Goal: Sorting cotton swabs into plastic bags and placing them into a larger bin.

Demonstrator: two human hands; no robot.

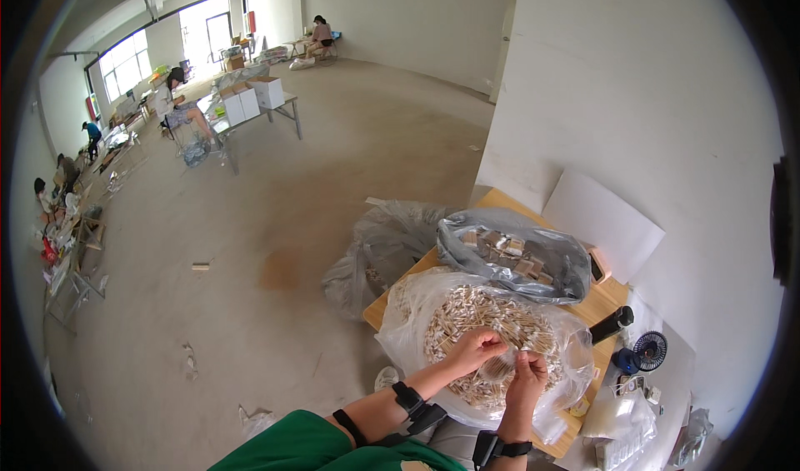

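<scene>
My left hand (475, 351) and my right hand (527, 376) meet over a large clear plastic bag (400, 338) spread on a wooden table. Loose cotton swabs (454, 325) with white tips and pale sticks fill it in a heap. Between my hands hangs a small clear bag (497, 370) with what looks like a bundle of swabs inside. The fingers of both hands are pinched at its upper edge. Black bands with small boxes sit on both of my wrists.
Behind the heap, a grey plastic bag (512, 221) holds small brown packs. A black bottle (612, 324), a small fan (650, 350) and clear bags (612, 417) stand at the right. The wooden table (606, 304) adjoins a white wall. Other people work at distant tables.
</scene>
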